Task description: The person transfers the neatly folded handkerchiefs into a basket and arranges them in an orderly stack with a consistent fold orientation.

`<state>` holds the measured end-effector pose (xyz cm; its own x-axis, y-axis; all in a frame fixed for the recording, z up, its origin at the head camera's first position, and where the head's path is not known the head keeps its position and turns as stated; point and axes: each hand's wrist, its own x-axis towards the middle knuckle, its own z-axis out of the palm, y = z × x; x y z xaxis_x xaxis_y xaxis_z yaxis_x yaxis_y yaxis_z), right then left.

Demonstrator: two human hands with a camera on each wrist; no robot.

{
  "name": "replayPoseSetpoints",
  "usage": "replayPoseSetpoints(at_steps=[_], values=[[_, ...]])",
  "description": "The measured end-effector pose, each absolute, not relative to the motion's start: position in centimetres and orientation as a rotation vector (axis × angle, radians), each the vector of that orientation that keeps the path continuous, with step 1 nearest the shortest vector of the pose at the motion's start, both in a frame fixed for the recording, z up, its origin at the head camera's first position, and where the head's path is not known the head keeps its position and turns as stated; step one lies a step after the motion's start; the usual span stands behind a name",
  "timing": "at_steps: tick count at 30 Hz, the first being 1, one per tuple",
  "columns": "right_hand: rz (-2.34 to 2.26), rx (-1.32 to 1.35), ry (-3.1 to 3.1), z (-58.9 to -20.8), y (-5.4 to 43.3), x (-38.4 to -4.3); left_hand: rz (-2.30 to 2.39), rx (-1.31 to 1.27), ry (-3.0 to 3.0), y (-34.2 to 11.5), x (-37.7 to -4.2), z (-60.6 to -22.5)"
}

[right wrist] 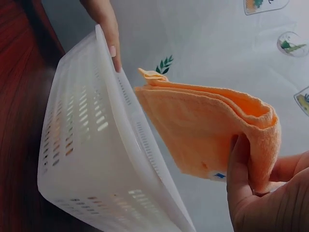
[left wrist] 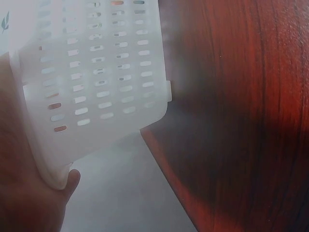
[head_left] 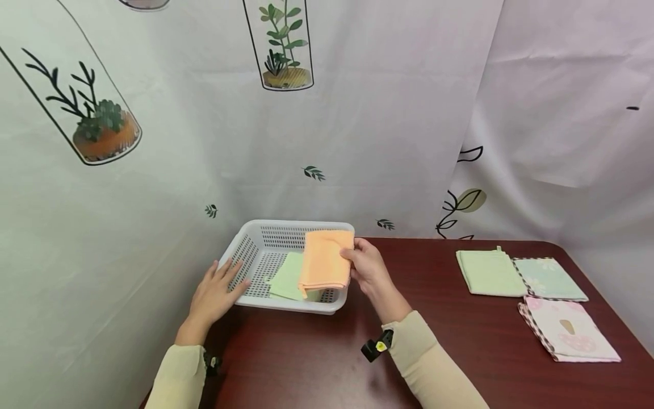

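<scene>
A folded orange towel is pinched between the thumb and fingers of my right hand, held over the right side of a white plastic basket. The right wrist view shows the towel in several layers, above the basket's rim and apart from it. Inside the basket a light green towel lies on the bottom, partly hidden by the orange one. My left hand rests on the basket's left rim with its fingers spread; in the left wrist view its thumb touches the basket corner.
On the right of the dark red table lie a folded green towel, a pale blue-green towel and a pink patterned towel. A white printed curtain hangs right behind the basket and along the left.
</scene>
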<state>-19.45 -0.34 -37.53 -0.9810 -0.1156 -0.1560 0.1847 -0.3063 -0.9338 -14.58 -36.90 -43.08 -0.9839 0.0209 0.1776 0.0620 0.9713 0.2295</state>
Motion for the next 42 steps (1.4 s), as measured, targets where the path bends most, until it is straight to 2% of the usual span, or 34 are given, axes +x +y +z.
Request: replayPoseSetpoints(at_steps=[42], values=[[-2.494, 0.27, 1.454, -39.7, -7.6, -21.6, -0.339, -0.025, -2.953, -36.8, -15.1, -43.1]])
